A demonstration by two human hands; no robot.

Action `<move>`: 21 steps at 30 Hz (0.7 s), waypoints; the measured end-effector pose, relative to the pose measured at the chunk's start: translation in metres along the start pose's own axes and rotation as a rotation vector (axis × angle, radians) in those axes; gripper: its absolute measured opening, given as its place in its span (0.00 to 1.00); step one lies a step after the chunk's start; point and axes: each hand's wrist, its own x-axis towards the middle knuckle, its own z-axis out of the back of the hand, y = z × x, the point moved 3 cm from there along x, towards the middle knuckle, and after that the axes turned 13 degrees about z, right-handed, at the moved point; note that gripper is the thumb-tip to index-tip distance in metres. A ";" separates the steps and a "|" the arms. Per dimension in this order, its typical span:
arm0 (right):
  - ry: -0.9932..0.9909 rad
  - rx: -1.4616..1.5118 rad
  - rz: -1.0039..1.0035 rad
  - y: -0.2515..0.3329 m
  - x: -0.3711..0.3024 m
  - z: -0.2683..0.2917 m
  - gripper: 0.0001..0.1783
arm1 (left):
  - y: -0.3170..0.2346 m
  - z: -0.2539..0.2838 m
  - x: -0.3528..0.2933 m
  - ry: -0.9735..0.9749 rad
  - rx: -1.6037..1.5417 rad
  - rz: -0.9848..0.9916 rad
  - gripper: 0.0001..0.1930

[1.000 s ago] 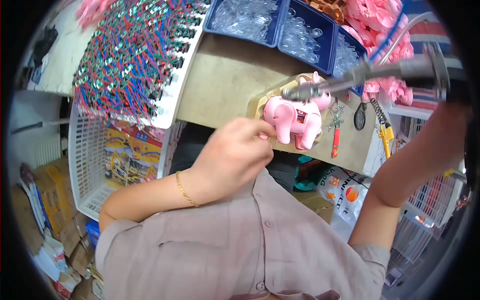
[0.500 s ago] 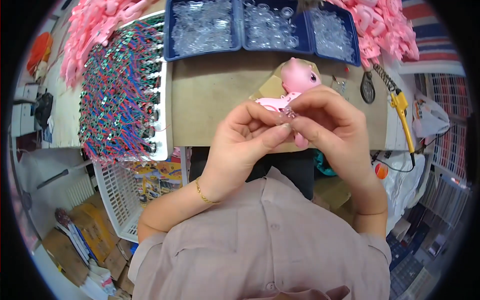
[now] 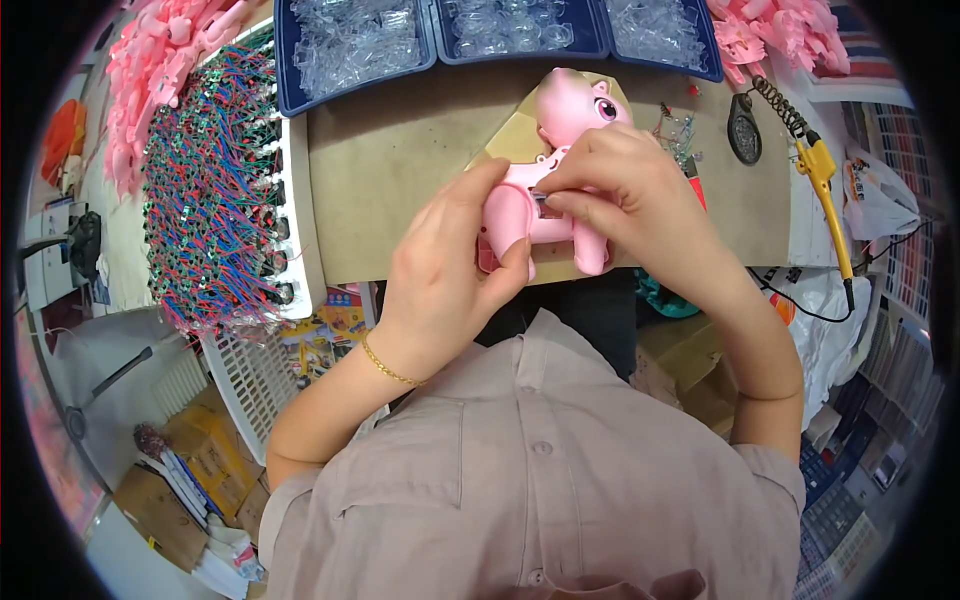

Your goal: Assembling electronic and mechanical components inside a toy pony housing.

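A pink toy pony (image 3: 553, 231) lies on its side on the workbench, its head with a large eye away from me. My left hand (image 3: 432, 262) is wrapped round its rear end, thumb and fingers on either side of the hind part. My right hand (image 3: 632, 190) is closed in a pinch at an opening in the pony's flank. A small piece (image 3: 543, 204) shows at those fingertips, mostly hidden, so its exact kind cannot be made out. Beneath the toy is a piece of yellowish card (image 3: 490, 150).
Blue trays (image 3: 440, 57) of clear plastic parts line the back. On the left, a white tray (image 3: 296, 200) bears many wired circuit boards (image 3: 215, 190). Pink toy shells (image 3: 170, 80) are heaped at both far corners. A yellow soldering iron (image 3: 826, 200) hangs at the right.
Both hands have moved from above the bench, where they pinched a small clear piece together, onto the pony. My left hand has taken hold of its rear; my right is at its flank.
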 end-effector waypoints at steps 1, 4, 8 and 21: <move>-0.002 -0.075 0.067 0.002 0.001 0.001 0.08 | -0.003 0.001 0.003 -0.011 0.076 -0.084 0.28; -0.032 -0.284 0.040 0.015 0.001 0.002 0.12 | -0.009 0.004 0.008 0.017 0.226 -0.187 0.25; 0.100 -0.380 0.050 0.032 -0.008 -0.003 0.18 | -0.013 -0.001 0.013 0.044 0.363 -0.287 0.20; 0.306 -0.659 0.341 0.050 0.005 -0.016 0.11 | -0.033 -0.007 0.003 0.041 0.870 -0.601 0.19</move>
